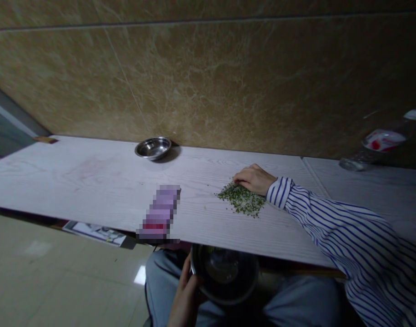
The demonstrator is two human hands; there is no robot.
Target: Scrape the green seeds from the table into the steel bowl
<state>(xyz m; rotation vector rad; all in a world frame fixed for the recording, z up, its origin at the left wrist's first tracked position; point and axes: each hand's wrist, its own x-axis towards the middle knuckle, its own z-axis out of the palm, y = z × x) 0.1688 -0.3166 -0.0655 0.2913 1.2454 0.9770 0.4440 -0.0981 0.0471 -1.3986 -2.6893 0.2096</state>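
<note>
A loose pile of small green beans mixed with whitish, rice-like grains lies on the table. My right hand, in a striped sleeve, rests at the pile's upper edge with its fingers curled down and together; whatever is between the fingertips is hidden. Below the table's front edge, my left hand grips the left rim of a metal bowl, held above my lap. The inside of that bowl is dark, and some small greenish bits show near its far edge.
A small steel bowl stands at the back of the whitish table near the wall. Left of the pile lies a pixelated phone-like object by the front edge. A clear plastic bottle stands at the back right.
</note>
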